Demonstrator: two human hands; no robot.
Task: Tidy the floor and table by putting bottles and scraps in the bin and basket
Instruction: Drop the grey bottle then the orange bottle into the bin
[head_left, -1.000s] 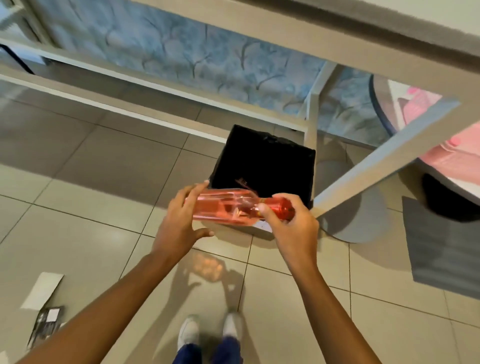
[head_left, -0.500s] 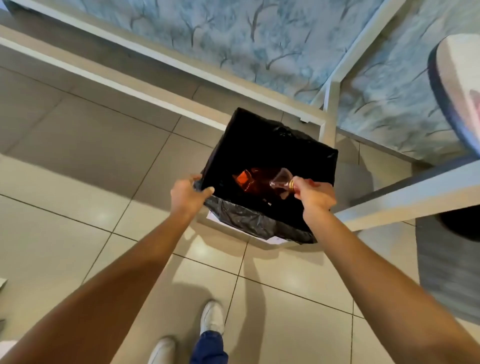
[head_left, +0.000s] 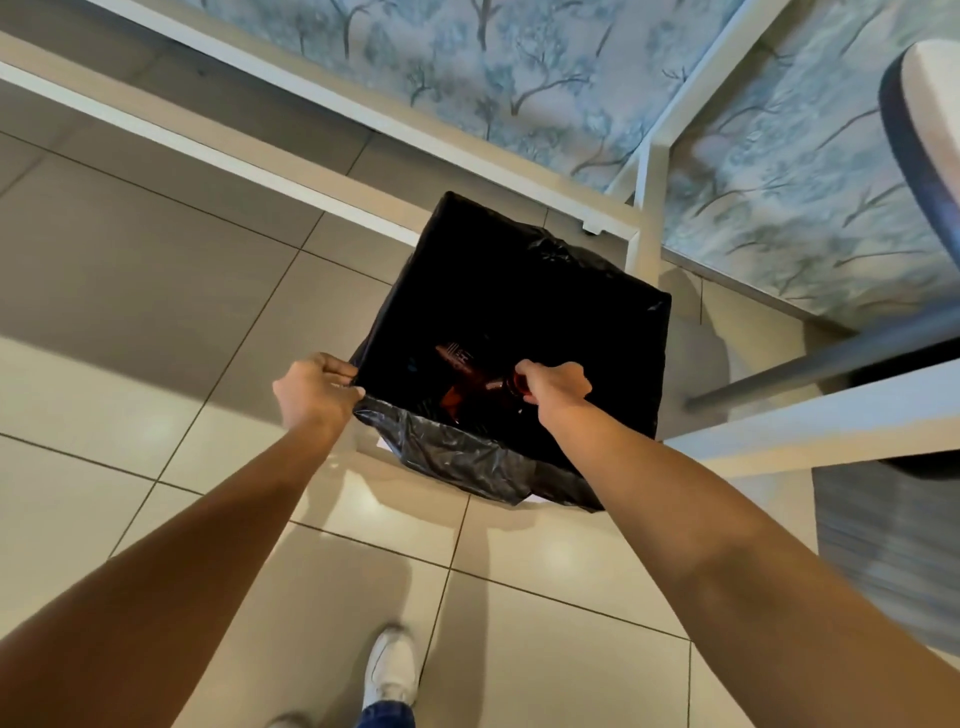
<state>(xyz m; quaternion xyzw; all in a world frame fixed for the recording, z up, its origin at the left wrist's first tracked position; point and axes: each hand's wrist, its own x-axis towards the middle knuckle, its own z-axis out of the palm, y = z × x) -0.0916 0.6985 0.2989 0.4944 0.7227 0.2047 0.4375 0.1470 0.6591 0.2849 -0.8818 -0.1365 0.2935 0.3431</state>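
A square bin lined with a black bag (head_left: 457, 462) stands on the tiled floor beside a white table leg. A clear red plastic bottle (head_left: 462, 379) hangs inside the bin's dark opening, body pointing down and left. My right hand (head_left: 553, 387) pinches the bottle by its neck over the bin's near right part. My left hand (head_left: 314, 389) grips the black bag at the bin's near left corner. The bin's bottom is too dark to see.
White table frame bars (head_left: 332, 171) run behind the bin, with a white leg (head_left: 644, 223) at its back right. A chair base and grey mat (head_left: 893, 540) lie to the right. Patterned blue wallpaper (head_left: 519, 67) covers the wall. My white shoe (head_left: 389, 670) stands on tiles below.
The bottle went from both hands in front of the bin down into it. My left hand let go of the bottle and took hold of the bag's corner. The view moved closer.
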